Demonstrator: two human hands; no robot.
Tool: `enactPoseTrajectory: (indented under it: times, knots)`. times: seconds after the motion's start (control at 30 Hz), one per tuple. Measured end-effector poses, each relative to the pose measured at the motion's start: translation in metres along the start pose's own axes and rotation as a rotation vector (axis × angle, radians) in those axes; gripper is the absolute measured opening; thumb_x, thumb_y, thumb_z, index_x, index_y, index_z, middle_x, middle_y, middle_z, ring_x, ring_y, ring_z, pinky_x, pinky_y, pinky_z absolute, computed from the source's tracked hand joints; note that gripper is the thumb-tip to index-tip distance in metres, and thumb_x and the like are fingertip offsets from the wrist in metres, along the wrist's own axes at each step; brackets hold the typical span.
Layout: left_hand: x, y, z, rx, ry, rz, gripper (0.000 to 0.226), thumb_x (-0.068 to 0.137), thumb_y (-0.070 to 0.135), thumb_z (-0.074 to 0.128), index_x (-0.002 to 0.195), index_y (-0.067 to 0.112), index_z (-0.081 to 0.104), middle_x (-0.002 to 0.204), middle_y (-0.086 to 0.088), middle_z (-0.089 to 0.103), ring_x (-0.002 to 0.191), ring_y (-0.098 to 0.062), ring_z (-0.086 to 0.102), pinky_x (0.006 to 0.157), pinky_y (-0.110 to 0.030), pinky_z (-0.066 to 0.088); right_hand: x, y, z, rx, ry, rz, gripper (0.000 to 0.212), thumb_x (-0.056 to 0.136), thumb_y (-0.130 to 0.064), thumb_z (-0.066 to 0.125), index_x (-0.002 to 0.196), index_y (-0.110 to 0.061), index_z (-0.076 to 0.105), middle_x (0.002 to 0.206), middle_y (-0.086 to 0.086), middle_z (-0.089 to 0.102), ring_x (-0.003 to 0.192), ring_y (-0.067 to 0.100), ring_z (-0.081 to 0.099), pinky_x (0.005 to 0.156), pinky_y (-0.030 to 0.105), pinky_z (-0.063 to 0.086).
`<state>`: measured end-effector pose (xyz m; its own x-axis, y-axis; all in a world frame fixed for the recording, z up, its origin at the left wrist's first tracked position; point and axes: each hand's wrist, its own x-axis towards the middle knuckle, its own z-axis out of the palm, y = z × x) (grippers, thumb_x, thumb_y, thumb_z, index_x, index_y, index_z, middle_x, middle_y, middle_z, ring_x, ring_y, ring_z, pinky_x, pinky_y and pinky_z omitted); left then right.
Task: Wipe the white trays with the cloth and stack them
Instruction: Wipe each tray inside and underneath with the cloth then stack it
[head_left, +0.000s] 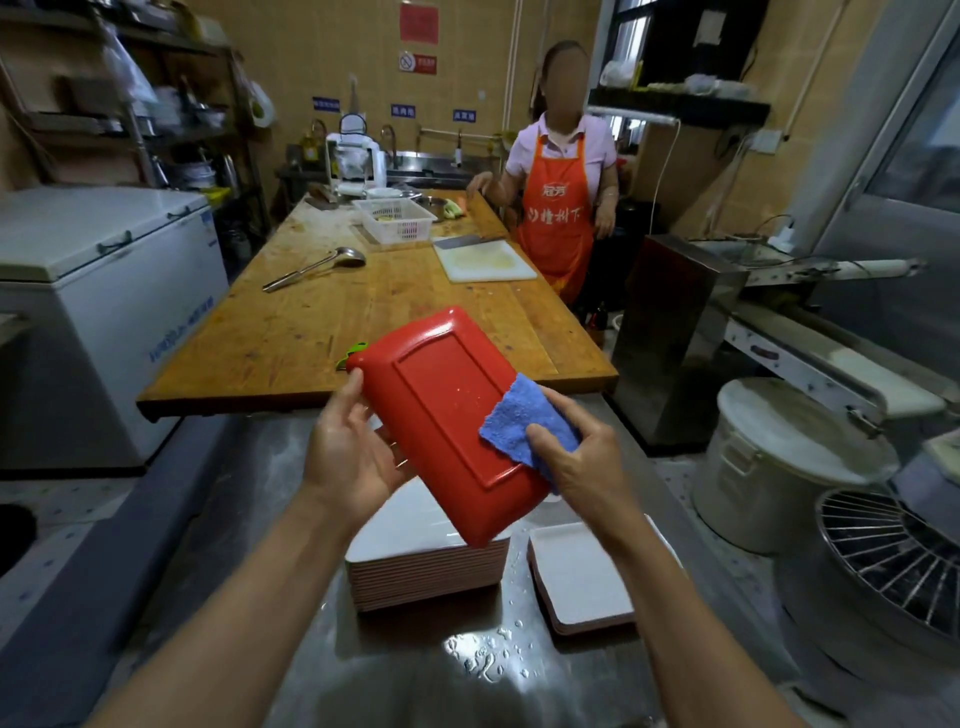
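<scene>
Above the stacked trays (426, 571), red-backed tray (441, 410) between left fingers (353, 384) gripping its edge and right fingers (550, 441) pinching cloth (519, 421).

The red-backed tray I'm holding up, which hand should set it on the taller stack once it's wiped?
Probably left: the left hand grips the tray above the taller stack, while the right hand holds the cloth.

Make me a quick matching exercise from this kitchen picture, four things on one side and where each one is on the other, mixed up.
Things:
1. blue cloth
2. ladle
3. red-backed tray
4. tall tray stack

Places:
A. lying on the wooden table
B. held in the left hand
C. on the steel counter under the hands
D. pressed on the tray by the right hand

Pairs: 1-D, 2-A, 3-B, 4-C
</scene>
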<state>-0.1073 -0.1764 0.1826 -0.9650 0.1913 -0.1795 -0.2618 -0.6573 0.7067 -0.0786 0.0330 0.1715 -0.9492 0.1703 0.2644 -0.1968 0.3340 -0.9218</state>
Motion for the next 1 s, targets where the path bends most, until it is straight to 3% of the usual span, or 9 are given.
enactPoseTrajectory:
  times: [0.07, 0.17, 0.3, 0.4, 0.63, 0.8, 0.9, 1.0]
  knots:
    - [0.001, 0.014, -0.014, 0.080, -0.059, -0.107, 0.057, 0.077, 0.068, 0.046, 0.096, 0.018, 0.066, 0.081, -0.007, 0.069, 0.073, -0.024, 0.068, 0.069, -0.039, 0.056, 0.011, -0.003, -0.017, -0.029, -0.082, -0.013, 0.039, 0.083, -0.013, 0.069, 0.119, -0.025, 0.062, 0.103, -0.010, 0.067, 0.095, 0.008, 0.065, 0.086, 0.024, 0.052]
    - [-0.001, 0.028, -0.023, 0.127, -0.108, -0.240, 0.064, 0.062, 0.070, 0.053, 0.094, 0.017, 0.071, 0.089, -0.008, 0.070, 0.084, -0.025, 0.066, 0.081, -0.039, 0.051, 0.024, -0.010, -0.034, -0.078, -0.233, -0.051, 0.038, 0.082, -0.011, 0.071, 0.116, -0.024, 0.063, 0.104, -0.013, 0.065, 0.090, -0.006, 0.062, 0.076, 0.008, 0.048]
    - [-0.001, 0.028, -0.017, 0.270, -0.018, -0.245, 0.032, 0.071, 0.043, 0.061, 0.087, 0.017, 0.070, 0.077, -0.003, 0.070, 0.068, -0.017, 0.066, 0.064, -0.032, 0.057, 0.033, -0.015, -0.034, -0.102, -0.320, -0.033, 0.038, 0.082, -0.011, 0.070, 0.119, -0.020, 0.064, 0.110, -0.006, 0.066, 0.096, 0.001, 0.062, 0.084, 0.017, 0.050]
    - [0.001, 0.020, -0.017, 0.177, 0.036, -0.145, 0.017, 0.087, 0.029, 0.056, 0.091, 0.016, 0.066, 0.072, -0.001, 0.071, 0.060, -0.012, 0.067, 0.057, -0.027, 0.058, 0.034, -0.015, -0.026, -0.211, -0.279, -0.063, 0.037, 0.087, -0.010, 0.063, 0.123, -0.016, 0.062, 0.117, 0.001, 0.063, 0.106, 0.012, 0.059, 0.093, 0.025, 0.046]
    - [0.002, 0.006, -0.026, -0.031, 0.117, -0.075, 0.037, 0.091, 0.029, 0.055, 0.064, 0.014, 0.077, 0.070, 0.000, 0.073, 0.060, -0.010, 0.069, 0.054, -0.025, 0.058, 0.011, -0.004, -0.011, -0.409, -0.205, -0.242, 0.039, 0.093, -0.009, 0.052, 0.129, -0.021, 0.055, 0.136, -0.001, 0.048, 0.126, 0.011, 0.042, 0.104, 0.020, 0.027]
    - [0.001, -0.003, -0.032, -0.080, 0.194, -0.069, 0.018, 0.088, 0.031, 0.060, 0.088, 0.015, 0.068, 0.072, 0.000, 0.073, 0.061, -0.011, 0.069, 0.060, -0.027, 0.057, -0.012, 0.005, -0.007, -0.450, -0.190, -0.233, 0.039, 0.098, -0.021, 0.046, 0.137, -0.025, 0.047, 0.151, -0.008, 0.029, 0.142, 0.008, 0.021, 0.114, 0.026, 0.021]
    - [0.001, -0.008, -0.030, -0.125, 0.224, -0.056, 0.018, 0.087, 0.032, 0.061, 0.087, 0.016, 0.068, 0.073, -0.001, 0.073, 0.062, -0.012, 0.070, 0.059, -0.027, 0.058, -0.027, 0.004, -0.004, -0.484, -0.167, -0.302, 0.044, 0.092, -0.027, 0.041, 0.136, -0.021, 0.048, 0.153, -0.006, 0.027, 0.143, 0.008, 0.019, 0.114, 0.025, 0.020]
    - [-0.002, -0.011, -0.025, -0.149, 0.233, -0.024, 0.022, 0.088, 0.035, 0.061, 0.085, 0.014, 0.068, 0.071, -0.002, 0.073, 0.061, -0.013, 0.070, 0.052, -0.026, 0.057, -0.037, 0.006, 0.000, -0.538, -0.112, -0.375, 0.044, 0.092, -0.022, 0.043, 0.134, -0.014, 0.051, 0.152, 0.002, 0.031, 0.143, 0.017, 0.024, 0.116, 0.034, 0.023]
